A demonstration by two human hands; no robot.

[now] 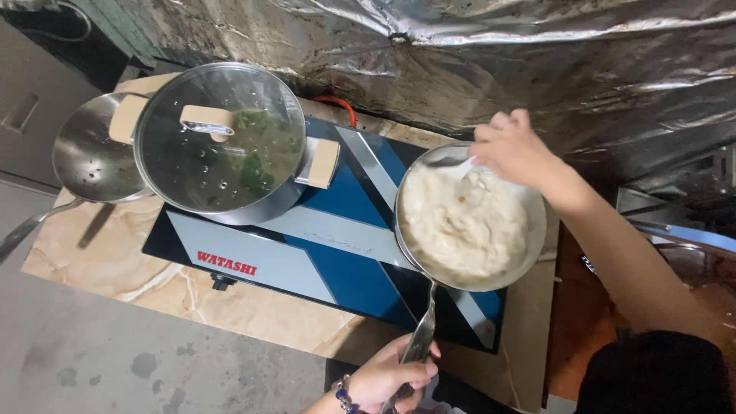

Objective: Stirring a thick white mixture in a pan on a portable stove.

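Note:
A steel frying pan [539, 230] full of thick white creamy food [460, 222] sits on the right side of a blue, grey and black cooktop [337, 245]. My left hand [387, 379], with a beaded bracelet on its wrist, grips the pan's long metal handle [422, 333] at the near edge. My right hand [514, 149] reaches over the pan's far rim and holds a white utensil [464, 165] whose tip dips into the food. The rest of the utensil is hidden by my fingers.
A steel pot under a glass lid [218, 138], with green vegetables inside, stands on the cooktop's left. Beside it lies an empty steel pan [92, 157] on the marble-patterned counter [115, 261]. Crinkled foil [498, 54] covers the wall behind. An orange hose [337, 103] shows behind the cooktop.

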